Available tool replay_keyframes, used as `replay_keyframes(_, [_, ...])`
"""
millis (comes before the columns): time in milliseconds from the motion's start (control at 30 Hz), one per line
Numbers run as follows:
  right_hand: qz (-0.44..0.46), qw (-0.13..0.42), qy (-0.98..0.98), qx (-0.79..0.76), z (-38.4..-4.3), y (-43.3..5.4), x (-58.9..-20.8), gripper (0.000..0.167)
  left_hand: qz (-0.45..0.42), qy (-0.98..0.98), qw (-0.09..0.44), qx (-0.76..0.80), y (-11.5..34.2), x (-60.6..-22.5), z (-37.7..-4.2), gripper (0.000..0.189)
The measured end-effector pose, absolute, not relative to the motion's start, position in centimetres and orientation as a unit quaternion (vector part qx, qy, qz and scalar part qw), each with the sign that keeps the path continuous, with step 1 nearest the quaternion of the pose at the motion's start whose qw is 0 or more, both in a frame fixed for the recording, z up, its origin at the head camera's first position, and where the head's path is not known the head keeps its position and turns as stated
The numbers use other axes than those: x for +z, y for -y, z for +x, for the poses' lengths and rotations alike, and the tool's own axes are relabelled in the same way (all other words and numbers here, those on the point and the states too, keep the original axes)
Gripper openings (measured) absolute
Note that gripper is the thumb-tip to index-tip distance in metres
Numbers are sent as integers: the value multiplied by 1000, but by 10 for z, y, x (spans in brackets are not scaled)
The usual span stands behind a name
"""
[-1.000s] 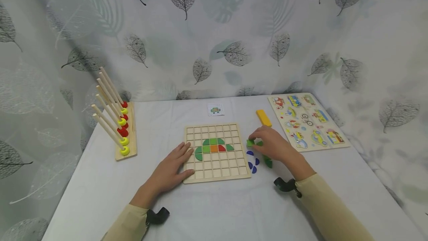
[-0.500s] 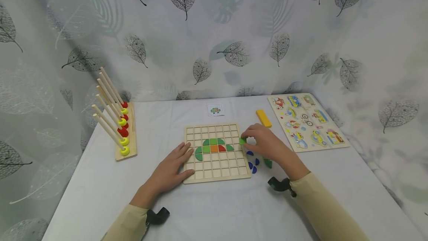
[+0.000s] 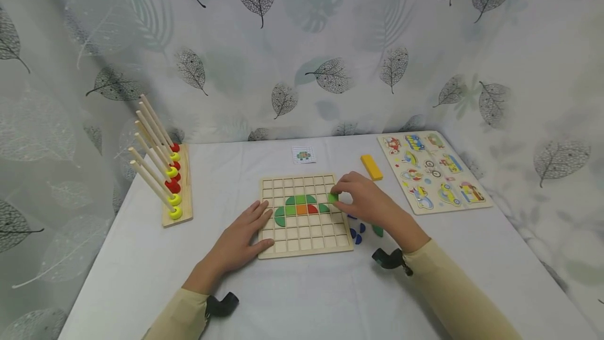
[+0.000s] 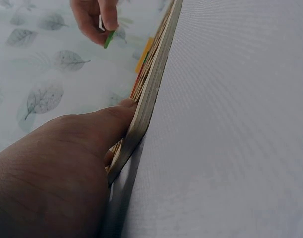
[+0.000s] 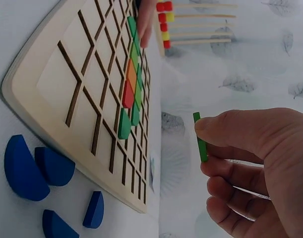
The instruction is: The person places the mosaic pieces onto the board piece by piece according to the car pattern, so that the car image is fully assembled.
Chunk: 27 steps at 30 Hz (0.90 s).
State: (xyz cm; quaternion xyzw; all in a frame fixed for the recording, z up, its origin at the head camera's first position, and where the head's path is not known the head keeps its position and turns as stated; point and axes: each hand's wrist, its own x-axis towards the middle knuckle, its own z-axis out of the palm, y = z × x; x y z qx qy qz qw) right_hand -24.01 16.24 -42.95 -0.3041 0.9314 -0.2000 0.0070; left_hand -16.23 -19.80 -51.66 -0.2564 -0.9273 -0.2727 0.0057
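My right hand (image 3: 360,197) pinches a light green square tile (image 5: 200,139) between thumb and fingertips, held up above the right side of the wooden grid board (image 3: 306,243). In the board's cells lie green pieces, an orange square (image 3: 301,209) and a red piece (image 5: 128,94), forming a rounded shape. My left hand (image 3: 240,237) rests along the board's left edge with fingers extended, and in the left wrist view its thumb (image 4: 116,116) lies on the rim. Several blue curved pieces (image 5: 25,166) lie just right of the board, beside a dark green piece (image 3: 378,230).
Behind the board lies a small picture card (image 3: 303,155). A yellow block (image 3: 371,167) sits to its right, near a vehicle puzzle board (image 3: 434,172). At the left stands a wooden peg rack (image 3: 186,193) with red and yellow beads. A leaf-patterned curtain hangs behind the table.
My right hand has lifted the light green square tile from the loose pieces and moved left with it, over the board's right part. The left hand has stayed in place.
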Motion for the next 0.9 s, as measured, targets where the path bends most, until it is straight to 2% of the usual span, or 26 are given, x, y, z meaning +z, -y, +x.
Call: replay_keyframes(900, [-363, 12, -908, -208, -234, -117, -428, 27, -260, 927, 7, -272, 200, -516, -162, 81])
